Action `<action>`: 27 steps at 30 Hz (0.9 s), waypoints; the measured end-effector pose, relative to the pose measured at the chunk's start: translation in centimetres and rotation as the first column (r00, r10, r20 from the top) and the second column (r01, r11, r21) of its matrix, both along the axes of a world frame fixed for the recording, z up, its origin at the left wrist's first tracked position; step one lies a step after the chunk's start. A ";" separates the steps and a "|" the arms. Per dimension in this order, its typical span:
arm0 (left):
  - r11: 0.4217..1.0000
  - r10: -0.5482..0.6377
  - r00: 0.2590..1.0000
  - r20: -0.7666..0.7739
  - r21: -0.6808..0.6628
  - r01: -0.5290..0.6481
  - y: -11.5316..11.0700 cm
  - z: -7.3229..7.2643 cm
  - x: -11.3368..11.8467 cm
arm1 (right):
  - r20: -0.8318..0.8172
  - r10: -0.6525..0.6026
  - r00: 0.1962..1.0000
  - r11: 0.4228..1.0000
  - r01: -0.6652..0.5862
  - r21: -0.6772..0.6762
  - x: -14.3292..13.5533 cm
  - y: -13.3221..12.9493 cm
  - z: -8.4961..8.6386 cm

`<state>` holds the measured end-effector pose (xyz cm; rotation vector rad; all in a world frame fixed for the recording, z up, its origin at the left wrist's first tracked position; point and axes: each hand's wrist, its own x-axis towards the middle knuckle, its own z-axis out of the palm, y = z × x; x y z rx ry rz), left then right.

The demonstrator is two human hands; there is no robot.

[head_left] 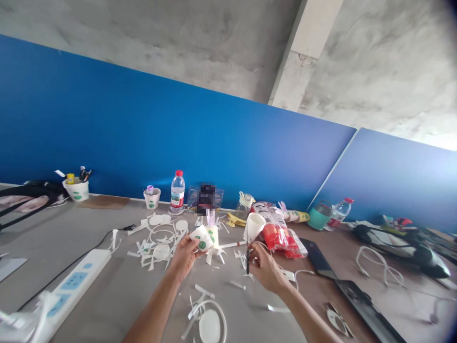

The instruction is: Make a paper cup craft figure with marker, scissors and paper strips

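My left hand [186, 255] pinches a white paper cup piece [202, 237] printed with green leaves. My right hand [266, 267] is closed on dark scissors [247, 259], seen nearly edge-on and apart from the piece. Behind the right hand is a plain white paper cup [254, 226], tilted slightly. Just beyond the left hand, a leaf-printed cup [213, 235] stands with something pale purple in its top. Cut paper strips and round cup bottoms [161, 251] lie scattered left of my left hand. Nearer to me lies another round bottom [210, 326] with a ring-shaped rim.
A power strip [76, 286] lies at left with a black cable. Along the blue partition [178, 128] stand a pen-filled cup [76, 189], a small cup [152, 198], a water bottle [177, 193] and a glass jug [244, 206]. Red packages [276, 233] and a black phone-like slab [316, 257] lie right.
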<state>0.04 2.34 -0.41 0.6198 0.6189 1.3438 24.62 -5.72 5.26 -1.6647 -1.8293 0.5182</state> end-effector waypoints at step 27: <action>0.999 -0.051 0.974 0.221 -0.006 0.054 -0.7 1.3 -1.4 | -0.850 0.188 0.492 0.888 -0.455 -0.067 -9.4 5.8 -3.3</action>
